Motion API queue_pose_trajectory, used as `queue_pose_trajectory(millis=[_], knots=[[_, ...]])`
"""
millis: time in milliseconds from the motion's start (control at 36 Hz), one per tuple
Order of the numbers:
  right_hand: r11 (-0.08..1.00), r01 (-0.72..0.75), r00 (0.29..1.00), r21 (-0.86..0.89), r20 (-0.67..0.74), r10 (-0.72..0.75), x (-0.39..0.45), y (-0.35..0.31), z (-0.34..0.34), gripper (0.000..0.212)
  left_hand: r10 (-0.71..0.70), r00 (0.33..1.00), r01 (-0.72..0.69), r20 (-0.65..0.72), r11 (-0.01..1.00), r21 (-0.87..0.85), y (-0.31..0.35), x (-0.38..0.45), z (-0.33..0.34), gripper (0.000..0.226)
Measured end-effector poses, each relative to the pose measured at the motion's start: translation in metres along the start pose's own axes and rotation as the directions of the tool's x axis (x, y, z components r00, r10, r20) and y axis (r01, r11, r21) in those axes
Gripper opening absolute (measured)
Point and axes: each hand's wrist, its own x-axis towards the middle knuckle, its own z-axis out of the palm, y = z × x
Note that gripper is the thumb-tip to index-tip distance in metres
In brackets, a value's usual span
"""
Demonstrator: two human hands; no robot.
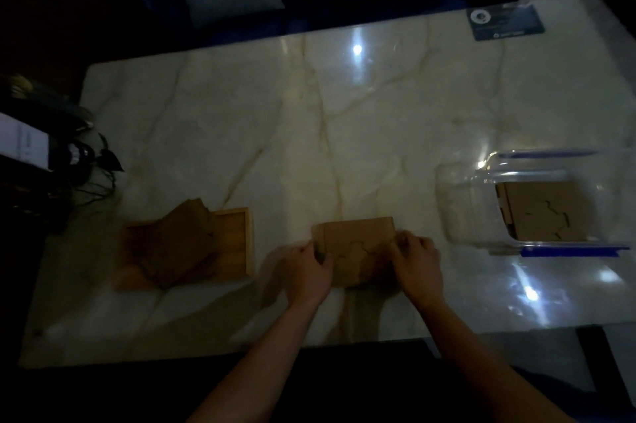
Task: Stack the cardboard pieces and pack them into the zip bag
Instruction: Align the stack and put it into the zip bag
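Note:
A small stack of brown cardboard pieces (356, 243) rests on the marble table in front of me. My left hand (308, 271) grips its left edge and my right hand (416, 260) grips its right edge. To the left, a loose pile of cardboard pieces (179, 243) lies across a shallow wooden tray (237, 243). On the right, a clear zip bag (481, 188) with a blue zip strip lies flat, mouth toward the right, and holds a cardboard stack (547, 212). The scene is dim.
The marble table (344, 112) stretches wide beyond the stack. Dark cables and a white box (24, 143) sit at the left edge. A dark card (504, 23) lies at the far right corner. Cushions on a dark sofa sit beyond the far edge.

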Motion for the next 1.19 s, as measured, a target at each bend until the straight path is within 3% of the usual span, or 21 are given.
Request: queue_pose_trajectory(millis=[139,250,333,472,583,722,806,861,944,1056,1111,1194], knots=[[0.991,-0.066,0.996,0.116,0.06,0.059,-0.005,-0.01,0.01,0.051,-0.061,0.998,0.062,-0.012,0.998,0.016,0.013,-0.006,0.012,0.039],[0.975,-0.125,0.991,0.183,0.069,0.114,-0.003,-0.014,0.01,0.054,-0.124,0.992,0.123,-0.035,0.992,-0.035,0.02,-0.007,0.017,0.046],[0.963,-0.133,0.99,0.234,0.082,0.117,0.003,-0.013,0.007,0.049,-0.157,0.987,0.151,-0.041,0.98,-0.133,0.018,-0.005,0.017,0.052],[0.952,-0.128,0.988,0.279,0.122,0.097,0.004,-0.005,0.005,0.044,-0.212,0.976,0.179,-0.04,0.898,-0.402,0.011,0.004,0.017,0.037],[0.929,-0.153,0.986,0.335,0.107,0.124,0.003,-0.003,0.003,0.05,-0.241,0.97,0.213,0.011,0.836,-0.506,0.004,0.011,0.019,0.036],[0.871,-0.221,0.972,0.438,0.172,0.16,0.004,-0.002,0.001,0.048,-0.215,0.974,0.213,0.063,0.8,-0.56,0.002,0.012,0.013,0.052],[0.817,-0.266,0.959,0.511,0.225,0.171,0.004,0.0,-0.007,0.049,-0.16,0.981,0.195,0.112,0.812,-0.551,0.0,0.008,0.005,0.045],[0.832,-0.233,0.963,0.503,0.237,0.126,0.002,0.002,-0.015,0.05,-0.111,0.986,0.162,0.123,0.804,-0.573,-0.002,0.003,-0.003,0.04],[0.898,-0.108,0.967,0.426,0.255,-0.005,-0.006,0.003,-0.027,0.055,0.041,0.999,-0.02,0.026,0.841,-0.54,-0.006,-0.001,-0.012,0.037],[0.952,0.172,0.974,0.251,0.098,-0.202,-0.023,0.004,-0.03,0.04,0.251,0.956,-0.29,-0.152,0.884,-0.367,-0.015,-0.009,-0.014,0.037],[0.946,0.222,0.973,0.236,0.009,-0.231,-0.031,0.003,-0.028,0.032,0.292,0.934,-0.347,-0.207,0.877,-0.331,-0.019,-0.011,-0.013,0.044],[0.929,0.281,0.96,0.241,-0.074,-0.271,-0.038,0.002,-0.028,0.038,0.324,0.915,-0.39,-0.239,0.859,-0.33,-0.024,-0.011,-0.011,0.045]])
